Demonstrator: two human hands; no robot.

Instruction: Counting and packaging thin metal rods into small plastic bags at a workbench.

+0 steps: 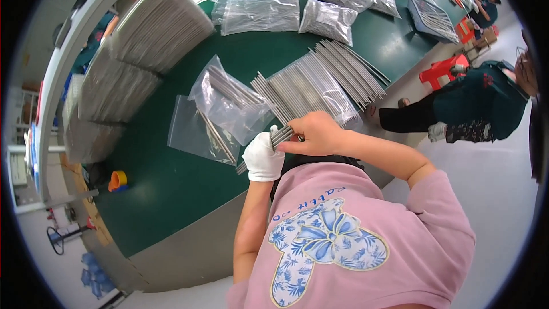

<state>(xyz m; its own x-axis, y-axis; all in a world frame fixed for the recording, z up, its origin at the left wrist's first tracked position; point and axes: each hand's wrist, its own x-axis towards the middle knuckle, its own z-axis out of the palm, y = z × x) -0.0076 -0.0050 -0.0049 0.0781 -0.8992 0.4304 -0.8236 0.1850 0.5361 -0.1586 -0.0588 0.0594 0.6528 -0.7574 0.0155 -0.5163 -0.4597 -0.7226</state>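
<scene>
A small bundle of thin grey metal rods (pixel 281 135) lies slantwise in my two hands, just over the table's near edge. My left hand (pixel 263 159), in a white glove, is wrapped round the bundle, and the rods' lower ends stick out beneath it. At the upper end, the bare fingers of my right hand (pixel 313 134) close on the same rods. Just beyond my hands lies a clear plastic bag (pixel 220 109) with several long rods in it. A row of rods (pixel 303 88), partly under clear plastic, lies beside it, with loose rods (pixel 349 71) to its right.
Tall stacks of plastic-wrapped rods (pixel 157 26) line the green table's (pixel 166 194) left side. Flat clear packs (pixel 260 14) and filled bags (pixel 329 20) lie at the back. A yellow tape roll (pixel 118 180) sits at left. At right are a person (pixel 474 100) and red stools (pixel 443 71).
</scene>
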